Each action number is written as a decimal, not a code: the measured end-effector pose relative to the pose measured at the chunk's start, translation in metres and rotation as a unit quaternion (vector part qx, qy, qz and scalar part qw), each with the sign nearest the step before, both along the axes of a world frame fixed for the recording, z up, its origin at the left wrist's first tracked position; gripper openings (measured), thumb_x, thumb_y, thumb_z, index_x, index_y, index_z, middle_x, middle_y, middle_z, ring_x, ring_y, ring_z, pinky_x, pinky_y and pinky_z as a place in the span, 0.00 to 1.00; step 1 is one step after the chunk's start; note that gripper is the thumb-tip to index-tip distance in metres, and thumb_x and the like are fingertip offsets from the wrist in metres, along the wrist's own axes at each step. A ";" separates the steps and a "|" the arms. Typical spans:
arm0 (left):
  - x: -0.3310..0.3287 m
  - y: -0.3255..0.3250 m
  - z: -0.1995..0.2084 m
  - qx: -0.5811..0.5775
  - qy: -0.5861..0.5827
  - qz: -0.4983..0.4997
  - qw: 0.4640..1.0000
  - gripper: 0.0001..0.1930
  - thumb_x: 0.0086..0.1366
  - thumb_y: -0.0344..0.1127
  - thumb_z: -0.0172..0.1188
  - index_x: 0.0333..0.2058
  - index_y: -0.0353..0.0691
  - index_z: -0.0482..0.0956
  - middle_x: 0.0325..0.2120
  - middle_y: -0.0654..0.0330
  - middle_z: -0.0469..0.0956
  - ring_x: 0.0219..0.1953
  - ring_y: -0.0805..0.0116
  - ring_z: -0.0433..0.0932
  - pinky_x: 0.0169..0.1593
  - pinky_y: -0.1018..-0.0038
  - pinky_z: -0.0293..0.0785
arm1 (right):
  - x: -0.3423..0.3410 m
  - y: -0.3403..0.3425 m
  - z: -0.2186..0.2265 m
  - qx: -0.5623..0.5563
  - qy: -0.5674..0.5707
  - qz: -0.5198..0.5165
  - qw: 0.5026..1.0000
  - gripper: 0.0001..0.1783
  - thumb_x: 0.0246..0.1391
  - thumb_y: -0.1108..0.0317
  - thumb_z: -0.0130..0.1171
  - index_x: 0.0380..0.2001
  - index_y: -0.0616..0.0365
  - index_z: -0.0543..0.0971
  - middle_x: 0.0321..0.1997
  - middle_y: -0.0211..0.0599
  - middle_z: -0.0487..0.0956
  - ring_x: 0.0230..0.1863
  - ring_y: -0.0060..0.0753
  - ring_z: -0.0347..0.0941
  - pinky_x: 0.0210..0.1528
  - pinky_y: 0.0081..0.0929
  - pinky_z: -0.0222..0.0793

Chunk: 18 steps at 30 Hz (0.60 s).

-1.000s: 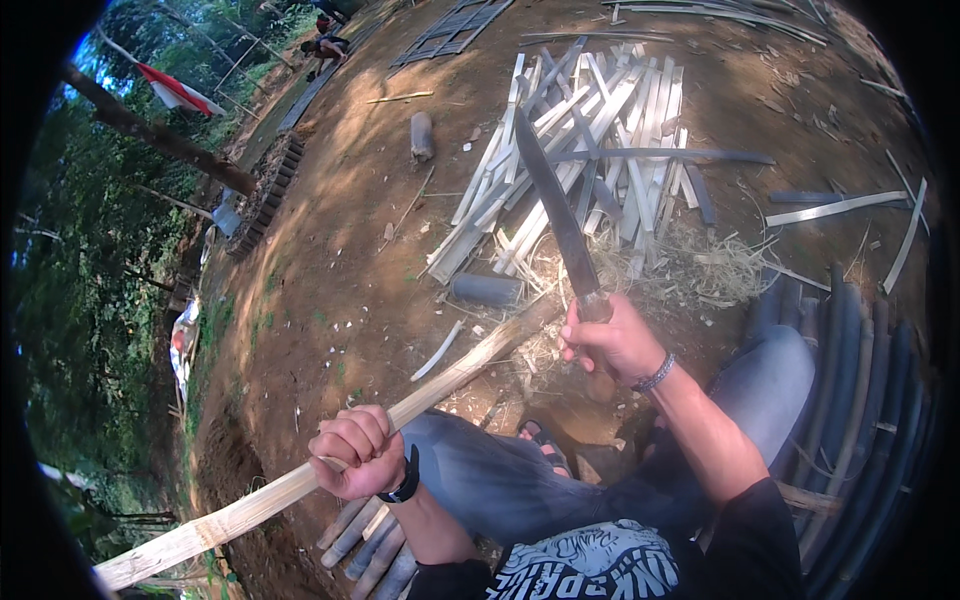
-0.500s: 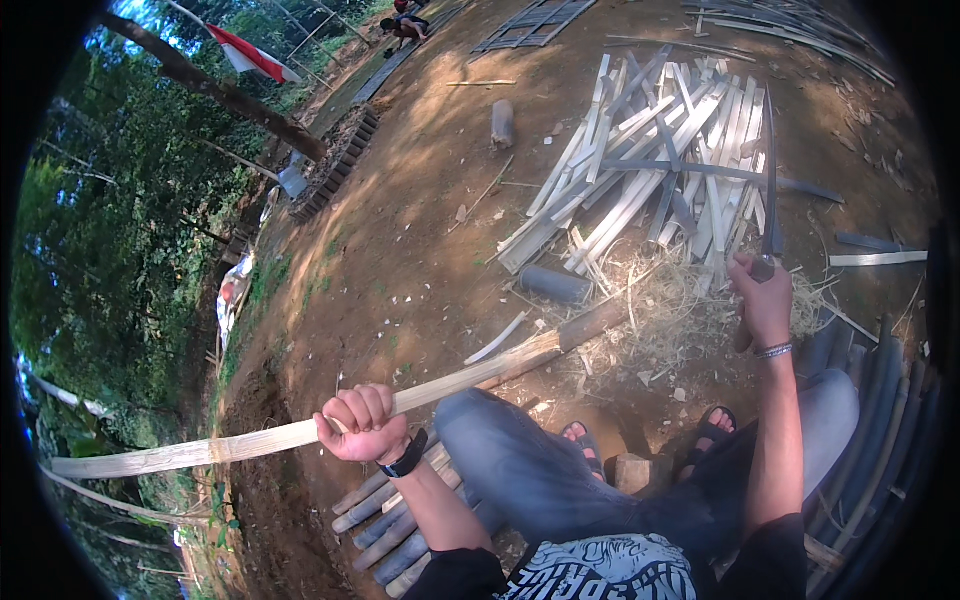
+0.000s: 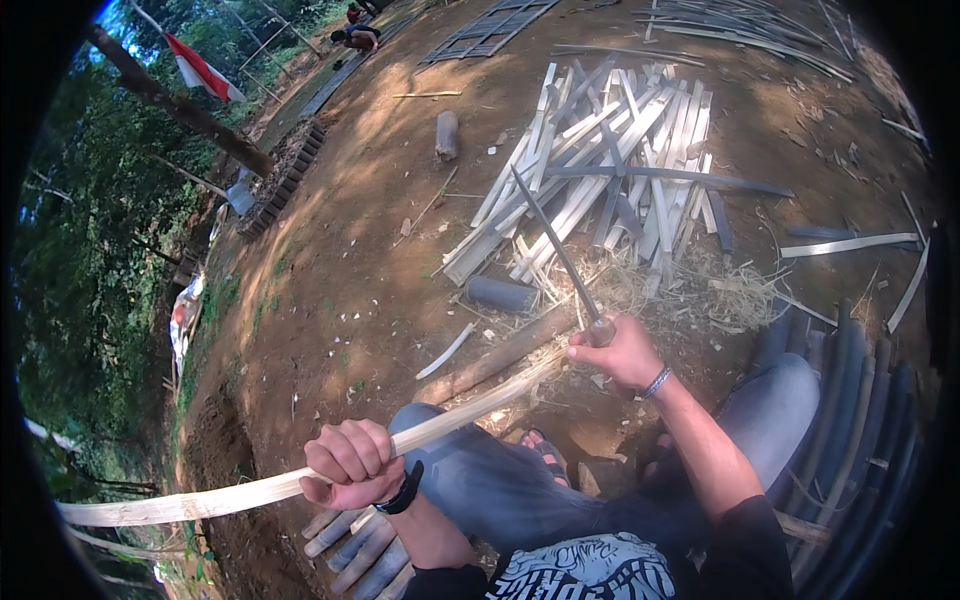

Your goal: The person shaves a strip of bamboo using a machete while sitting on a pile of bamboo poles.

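My left hand (image 3: 352,462) is wrapped round a long pale bamboo strip (image 3: 470,418), which slants from the far left up to the middle. My right hand (image 3: 622,354) grips the handle of a machete (image 3: 552,236), its long narrow blade pointing up and to the left. The strip's right end comes close to the right hand; whether they touch I cannot tell. Just beyond the strip, a round wooden log (image 3: 500,354) lies on the ground. Shavings (image 3: 715,292) are scattered beyond my right hand.
A heap of split bamboo strips (image 3: 640,170) lies ahead. Dark bamboo poles (image 3: 870,440) are stacked at my right, and more poles (image 3: 365,560) lie at lower left. A short bamboo piece (image 3: 500,294) rests by the heap. A person (image 3: 358,38) crouches far off.
My right hand has moved left and down toward the strip, and the machete has swung from upright to leaning left. The strip's right end has come off the log toward me.
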<state>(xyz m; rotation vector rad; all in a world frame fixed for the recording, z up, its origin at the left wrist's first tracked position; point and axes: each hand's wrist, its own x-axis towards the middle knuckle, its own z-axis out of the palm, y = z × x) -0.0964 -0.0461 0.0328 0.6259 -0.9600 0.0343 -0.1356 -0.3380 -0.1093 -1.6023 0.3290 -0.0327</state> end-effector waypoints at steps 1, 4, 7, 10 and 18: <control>0.000 -0.001 0.000 -0.006 -0.005 -0.009 1.000 0.27 0.66 0.47 0.51 0.10 0.49 0.52 0.03 0.72 0.52 0.04 0.82 0.49 0.11 0.83 0.45 | 0.001 0.000 -0.005 -0.016 -0.019 -0.001 1.000 0.16 0.43 0.63 0.70 0.31 0.63 0.81 0.21 0.27 0.77 0.18 0.16 0.69 0.22 0.19 0.65; -0.003 0.000 0.001 -0.014 -0.001 -0.011 1.000 0.27 0.66 0.46 0.51 0.10 0.49 0.52 0.03 0.72 0.52 0.04 0.82 0.49 0.11 0.83 0.45 | 0.000 -0.004 -0.003 0.018 -0.006 -0.004 1.000 0.14 0.42 0.65 0.70 0.30 0.63 0.80 0.24 0.29 0.79 0.19 0.16 0.70 0.22 0.19 0.66; -0.004 -0.004 0.000 -0.015 0.006 -0.012 1.000 0.26 0.66 0.44 0.51 0.11 0.51 0.51 0.03 0.74 0.52 0.04 0.84 0.47 0.10 0.84 0.43 | -0.003 -0.005 0.015 0.076 0.013 -0.007 0.997 0.11 0.42 0.67 0.70 0.26 0.62 0.79 0.25 0.31 0.80 0.19 0.16 0.70 0.23 0.19 0.66; -0.002 -0.007 -0.003 -0.020 0.014 -0.028 0.999 0.26 0.66 0.44 0.51 0.11 0.51 0.51 0.03 0.73 0.52 0.04 0.84 0.47 0.10 0.84 0.43 | -0.003 -0.009 0.008 0.070 -0.021 0.002 0.997 0.11 0.42 0.69 0.69 0.24 0.61 0.77 0.27 0.33 0.81 0.21 0.16 0.71 0.24 0.19 0.67; 0.000 -0.010 -0.007 -0.016 0.030 -0.032 0.999 0.28 0.67 0.46 0.51 0.10 0.50 0.51 0.03 0.73 0.52 0.04 0.83 0.48 0.10 0.83 0.43 | -0.005 -0.007 0.005 -0.035 -0.022 0.044 0.998 0.13 0.39 0.66 0.70 0.19 0.60 0.76 0.20 0.32 0.78 0.23 0.22 0.72 0.30 0.26 0.68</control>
